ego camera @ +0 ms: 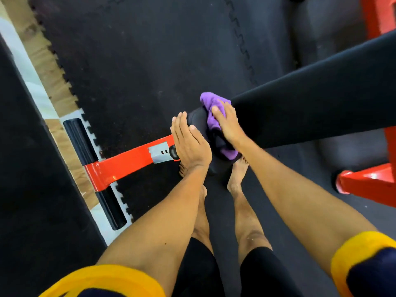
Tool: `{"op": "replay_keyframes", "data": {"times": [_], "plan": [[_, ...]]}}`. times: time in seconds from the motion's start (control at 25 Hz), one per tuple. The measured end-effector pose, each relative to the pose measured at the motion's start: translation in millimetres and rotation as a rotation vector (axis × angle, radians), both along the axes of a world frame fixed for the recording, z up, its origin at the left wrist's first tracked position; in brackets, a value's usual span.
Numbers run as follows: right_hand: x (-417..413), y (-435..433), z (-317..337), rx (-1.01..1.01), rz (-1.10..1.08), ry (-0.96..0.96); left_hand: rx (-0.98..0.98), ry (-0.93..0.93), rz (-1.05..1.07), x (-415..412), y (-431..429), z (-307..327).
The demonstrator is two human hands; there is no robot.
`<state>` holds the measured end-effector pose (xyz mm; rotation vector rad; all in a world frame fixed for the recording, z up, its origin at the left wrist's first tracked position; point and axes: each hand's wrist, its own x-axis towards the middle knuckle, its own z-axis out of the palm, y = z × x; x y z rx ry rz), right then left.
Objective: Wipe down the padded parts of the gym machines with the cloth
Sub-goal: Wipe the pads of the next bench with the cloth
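Purple cloth [211, 112] dead centre, vivid against the plain black pad [310, 99] that runs off toward three o'clock. Out at nine o'clock there's a glossy orange-red frame bar [128, 159] with a silver plate [159, 152] showing two dark holes, and ribbed black foot grips [78, 140] at its end. The floor mats [139, 61] are black, faintly speckled, with jigsaw-toothed seams. At ten o'clock, a tan wood-grain strip [42, 54] sits beside a white band [27, 73]. More orange-red frame [372, 181] at four o'clock. Down at six, black shorts [197, 264]; navy sleeves [362, 247] with yellow cuffs at five and seven.
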<state>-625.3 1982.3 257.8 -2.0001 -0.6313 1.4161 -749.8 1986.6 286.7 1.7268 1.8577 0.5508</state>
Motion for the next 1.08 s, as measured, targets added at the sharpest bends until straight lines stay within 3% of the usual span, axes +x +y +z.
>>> {"op": "replay_keyframes", "data": {"times": [0.16, 0.28, 0.36, 0.52, 0.6, 0.84, 1.08], "plan": [[-12.7, 29.1, 18.3, 0.218, 0.210, -0.042, -0.004, 0.015, 0.004, -0.2, -0.1, 0.7], [-17.0, 23.1, 27.6, 0.248, 0.302, -0.026, -0.055, -0.002, 0.007, 0.2, -1.3, 2.6], [-5.1, 42.4, 17.8, 0.182, 0.421, -0.101, -0.030, 0.003, 0.012, 0.7, -1.0, 3.4], [26.9, 95.9, 3.6, -0.180, 0.629, -0.143, 0.029, 0.012, -0.006, -0.1, -1.3, 0.0], [21.0, 101.8, 10.4, -0.204, 0.675, -0.144, 0.026, 0.013, -0.007, -0.5, 0.0, -0.8], [9.6, 65.6, 18.0, 0.112, 0.557, -0.081, 0.020, -0.009, -0.011, -1.8, -2.4, -2.4], [31.8, 92.8, -21.1, -0.218, 0.384, -0.080, 0.070, 0.018, -0.025, -0.9, -2.6, -2.4]]}}
